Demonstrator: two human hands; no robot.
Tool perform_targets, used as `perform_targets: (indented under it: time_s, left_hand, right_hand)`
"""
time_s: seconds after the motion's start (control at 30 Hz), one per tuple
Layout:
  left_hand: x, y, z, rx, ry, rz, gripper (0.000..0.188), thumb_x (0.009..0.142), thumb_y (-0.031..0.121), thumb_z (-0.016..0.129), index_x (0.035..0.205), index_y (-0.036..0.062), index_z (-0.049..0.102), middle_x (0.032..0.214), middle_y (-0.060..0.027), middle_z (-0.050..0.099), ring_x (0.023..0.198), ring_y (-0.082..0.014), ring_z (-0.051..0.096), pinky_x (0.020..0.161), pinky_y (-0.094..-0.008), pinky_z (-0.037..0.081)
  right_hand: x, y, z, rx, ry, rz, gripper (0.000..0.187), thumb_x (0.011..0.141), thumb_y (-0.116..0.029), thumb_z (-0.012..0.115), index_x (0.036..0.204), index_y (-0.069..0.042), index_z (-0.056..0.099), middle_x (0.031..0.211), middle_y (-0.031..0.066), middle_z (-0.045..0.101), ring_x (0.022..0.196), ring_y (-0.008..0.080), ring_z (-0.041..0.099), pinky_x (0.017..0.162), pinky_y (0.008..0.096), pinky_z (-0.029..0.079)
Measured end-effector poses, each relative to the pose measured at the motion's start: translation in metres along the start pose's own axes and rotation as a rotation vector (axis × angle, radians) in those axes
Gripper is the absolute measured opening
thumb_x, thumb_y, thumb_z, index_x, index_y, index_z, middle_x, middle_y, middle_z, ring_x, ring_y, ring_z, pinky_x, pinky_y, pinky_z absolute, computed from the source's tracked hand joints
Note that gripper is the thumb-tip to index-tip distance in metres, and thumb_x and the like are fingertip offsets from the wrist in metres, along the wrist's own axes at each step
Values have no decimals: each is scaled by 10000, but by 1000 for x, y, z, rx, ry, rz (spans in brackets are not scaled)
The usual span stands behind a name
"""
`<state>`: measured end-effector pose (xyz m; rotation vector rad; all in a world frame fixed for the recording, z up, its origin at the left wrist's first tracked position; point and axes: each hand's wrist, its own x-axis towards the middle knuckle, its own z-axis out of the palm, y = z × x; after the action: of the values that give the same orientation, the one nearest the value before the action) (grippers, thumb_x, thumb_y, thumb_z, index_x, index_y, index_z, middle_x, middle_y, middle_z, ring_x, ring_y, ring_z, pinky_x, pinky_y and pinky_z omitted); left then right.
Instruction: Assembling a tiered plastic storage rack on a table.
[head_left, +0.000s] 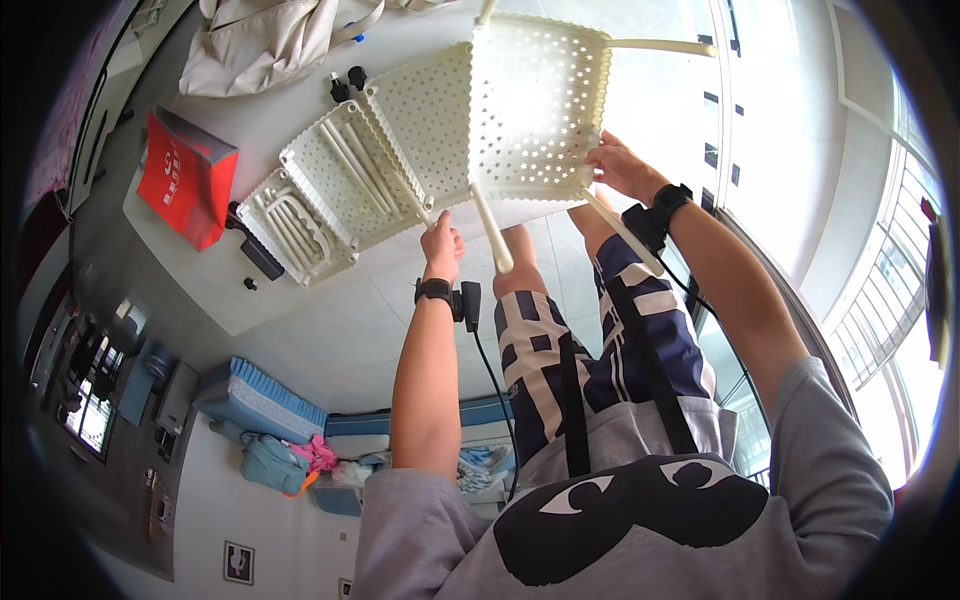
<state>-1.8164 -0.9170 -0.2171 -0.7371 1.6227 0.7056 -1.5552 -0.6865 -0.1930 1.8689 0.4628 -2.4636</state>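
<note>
A cream plastic shelf tray with star-shaped holes and a scalloped rim has tubular legs at its corners. My right hand grips its right-hand rim with bent fingers, near a leg slanting down. My left hand is closed, its thumb at the end of a thin cream tube beside the lower trays; its fingertips are partly hidden. To the left lie a second shelf tray, a third tray holding loose tubes, and a smaller tray with curved handle-like parts.
The trays rest on a pale table. A red bag stands at the left, a beige cloth bag at the far side. Small black casters and a black box-like item lie beside the trays. Cables hang from both wrist devices.
</note>
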Motion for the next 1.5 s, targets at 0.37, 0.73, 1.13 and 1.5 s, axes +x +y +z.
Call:
perform_targets:
  time_s: [0.37,0.73,1.13,1.5]
  left_hand:
    - [36,-1,39,-275,27,-125,283,957,243,525,743,88,423,621,13,367,501,-104,357,478,-259,335]
    - [-34,1,8,-223,117,116,136,819,155,515,733,96,429,654,23,379,476,-77,289,418,-247,246]
    - [-181,-1,-66,-381,98,293,324,896,183,515,668,140,289,587,52,223,466,-62,214,441,-253,184]
    - [-245,13,-6,-194,-13,488,374,904,210,529,632,147,279,565,59,250,440,-48,221,422,-241,184]
  right_hand:
    - [22,-11,-58,-231,187,174,519,781,-35,563,1263,-204,472,1136,2,488,994,140,461,802,360,385]
    - [19,-13,-51,-466,401,38,532,838,-91,602,1335,-125,414,1077,36,584,966,127,542,809,343,447]
    - [41,0,29,-739,264,-129,549,813,-170,618,1340,-112,478,1154,123,574,882,194,621,689,290,558]
    - [-98,-16,53,-325,-165,-374,547,949,-441,472,1294,-18,483,1175,132,597,1090,227,570,896,345,475]
